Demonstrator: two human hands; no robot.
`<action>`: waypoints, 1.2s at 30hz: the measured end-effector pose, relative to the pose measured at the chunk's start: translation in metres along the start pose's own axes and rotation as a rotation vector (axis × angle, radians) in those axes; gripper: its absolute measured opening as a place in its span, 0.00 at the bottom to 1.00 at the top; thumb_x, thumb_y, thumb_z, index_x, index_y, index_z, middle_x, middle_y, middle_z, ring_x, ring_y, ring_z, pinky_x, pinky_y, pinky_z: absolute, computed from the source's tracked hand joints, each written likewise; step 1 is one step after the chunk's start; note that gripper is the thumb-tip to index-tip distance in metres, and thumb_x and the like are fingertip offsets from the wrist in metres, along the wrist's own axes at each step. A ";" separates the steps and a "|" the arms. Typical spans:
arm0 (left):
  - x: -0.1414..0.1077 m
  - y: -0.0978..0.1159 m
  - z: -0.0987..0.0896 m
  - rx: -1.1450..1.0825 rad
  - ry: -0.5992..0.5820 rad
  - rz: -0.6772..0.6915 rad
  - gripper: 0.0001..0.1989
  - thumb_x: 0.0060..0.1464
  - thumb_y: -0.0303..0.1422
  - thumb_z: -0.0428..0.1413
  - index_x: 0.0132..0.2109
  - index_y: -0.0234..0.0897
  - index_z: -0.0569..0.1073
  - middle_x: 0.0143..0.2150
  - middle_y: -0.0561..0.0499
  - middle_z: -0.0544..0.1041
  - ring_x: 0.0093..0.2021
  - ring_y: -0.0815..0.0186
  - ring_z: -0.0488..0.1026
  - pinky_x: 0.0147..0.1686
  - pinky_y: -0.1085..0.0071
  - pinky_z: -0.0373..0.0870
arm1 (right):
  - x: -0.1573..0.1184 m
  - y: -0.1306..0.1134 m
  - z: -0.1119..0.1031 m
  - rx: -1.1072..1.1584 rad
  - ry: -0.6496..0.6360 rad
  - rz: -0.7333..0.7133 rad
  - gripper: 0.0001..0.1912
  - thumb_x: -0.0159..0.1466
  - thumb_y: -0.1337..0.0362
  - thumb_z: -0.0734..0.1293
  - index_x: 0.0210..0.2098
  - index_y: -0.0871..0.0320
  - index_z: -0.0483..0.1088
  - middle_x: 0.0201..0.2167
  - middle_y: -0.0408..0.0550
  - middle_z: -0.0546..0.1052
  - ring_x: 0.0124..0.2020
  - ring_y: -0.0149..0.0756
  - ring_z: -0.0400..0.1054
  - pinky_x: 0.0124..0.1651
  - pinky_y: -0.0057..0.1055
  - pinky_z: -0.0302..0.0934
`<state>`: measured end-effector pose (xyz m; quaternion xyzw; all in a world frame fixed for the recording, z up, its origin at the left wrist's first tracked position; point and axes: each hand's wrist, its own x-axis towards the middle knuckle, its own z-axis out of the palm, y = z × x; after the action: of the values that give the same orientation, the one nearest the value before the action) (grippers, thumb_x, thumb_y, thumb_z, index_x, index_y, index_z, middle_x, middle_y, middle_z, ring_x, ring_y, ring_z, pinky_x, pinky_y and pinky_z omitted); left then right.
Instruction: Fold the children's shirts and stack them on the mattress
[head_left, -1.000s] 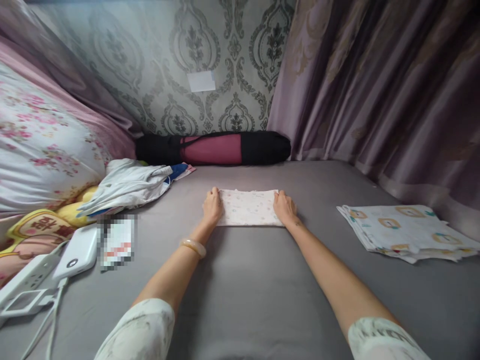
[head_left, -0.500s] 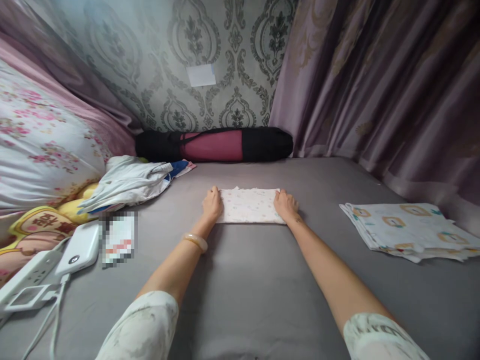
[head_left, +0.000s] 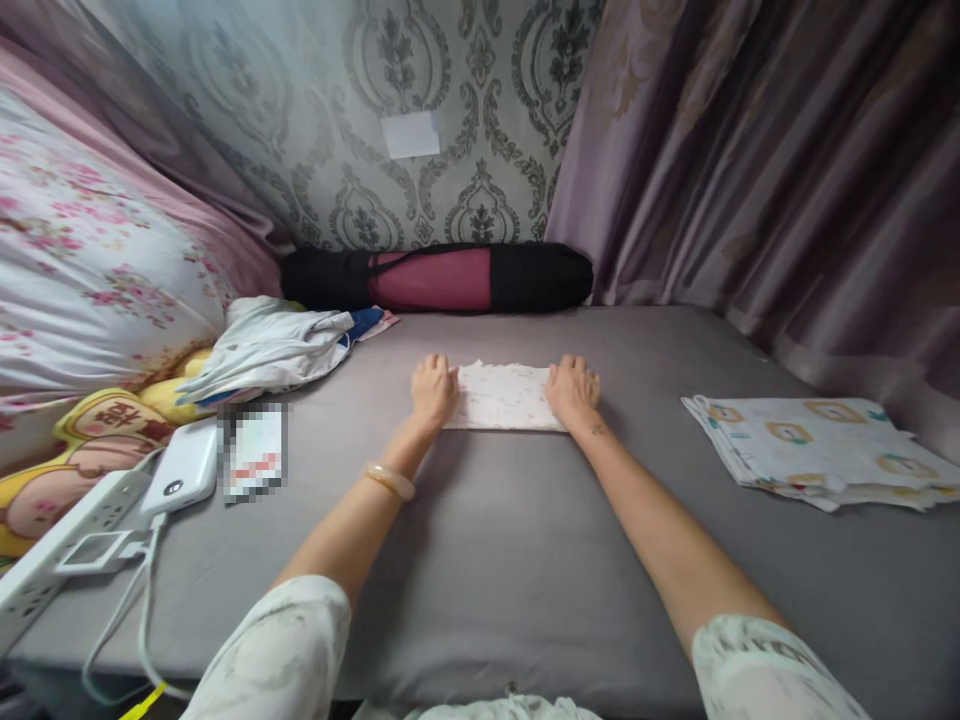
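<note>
A folded white cloth with small pale prints [head_left: 504,398] lies flat on the grey sheet [head_left: 510,560], in the middle of the view. My left hand [head_left: 436,388] is at its left end, fingers curled down onto the edge. At the right end my right hand [head_left: 574,386] grips the cloth in the same way, knuckles up. Both palms and the thumbs' undersides are hidden.
Stacked patterned cloths [head_left: 817,445] lie at the right. A black and red rolled bag [head_left: 435,278] rests along the wall. On the left are crumpled clothes [head_left: 285,345], a white power bank [head_left: 182,465], a power strip [head_left: 67,530] and cables.
The view has tilted slightly down. Both hands remain at the cloth's ends, now reaching a little more over its top, and less of the cloth shows between them.
</note>
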<state>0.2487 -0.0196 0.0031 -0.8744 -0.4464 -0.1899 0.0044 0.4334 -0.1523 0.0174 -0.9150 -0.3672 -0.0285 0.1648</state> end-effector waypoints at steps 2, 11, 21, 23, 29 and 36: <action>-0.008 0.014 0.003 0.010 -0.056 0.148 0.21 0.66 0.37 0.41 0.60 0.32 0.65 0.64 0.39 0.65 0.65 0.52 0.59 0.61 0.58 0.58 | -0.010 -0.014 0.005 -0.028 -0.001 -0.239 0.25 0.71 0.60 0.50 0.62 0.63 0.61 0.64 0.63 0.63 0.65 0.54 0.54 0.64 0.54 0.45; -0.014 0.041 0.031 0.010 -0.265 0.205 0.29 0.67 0.41 0.35 0.69 0.34 0.55 0.72 0.43 0.53 0.72 0.49 0.43 0.67 0.46 0.42 | -0.023 -0.036 0.031 -0.085 -0.234 -0.487 0.29 0.69 0.61 0.50 0.69 0.54 0.52 0.72 0.50 0.47 0.71 0.49 0.37 0.68 0.58 0.29; -0.015 0.039 0.037 0.039 -0.226 0.229 0.30 0.67 0.43 0.33 0.70 0.36 0.54 0.71 0.44 0.54 0.71 0.50 0.48 0.66 0.45 0.45 | -0.022 -0.032 0.040 -0.095 -0.181 -0.482 0.29 0.69 0.61 0.50 0.69 0.52 0.52 0.71 0.47 0.49 0.71 0.49 0.40 0.67 0.56 0.35; -0.015 0.039 0.035 0.041 -0.245 0.224 0.30 0.67 0.43 0.33 0.70 0.36 0.54 0.71 0.44 0.54 0.71 0.49 0.48 0.66 0.44 0.46 | -0.021 -0.032 0.042 -0.086 -0.173 -0.481 0.29 0.69 0.61 0.50 0.69 0.52 0.52 0.71 0.47 0.50 0.71 0.49 0.40 0.67 0.56 0.36; -0.013 0.038 0.034 0.037 -0.264 0.228 0.29 0.67 0.43 0.35 0.70 0.37 0.54 0.71 0.44 0.55 0.70 0.48 0.51 0.64 0.43 0.48 | -0.019 -0.033 0.043 -0.077 -0.188 -0.460 0.29 0.69 0.61 0.50 0.69 0.51 0.53 0.71 0.46 0.52 0.70 0.49 0.41 0.67 0.56 0.36; -0.011 0.033 0.033 0.053 -0.235 0.209 0.30 0.65 0.46 0.38 0.68 0.38 0.58 0.70 0.42 0.56 0.70 0.48 0.50 0.64 0.47 0.49 | -0.020 -0.027 0.039 -0.092 -0.168 -0.394 0.28 0.70 0.57 0.51 0.69 0.53 0.53 0.71 0.49 0.50 0.71 0.50 0.39 0.68 0.55 0.33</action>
<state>0.2795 -0.0426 -0.0263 -0.9318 -0.3555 -0.0731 -0.0050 0.3981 -0.1347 -0.0156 -0.8311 -0.5498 -0.0006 0.0830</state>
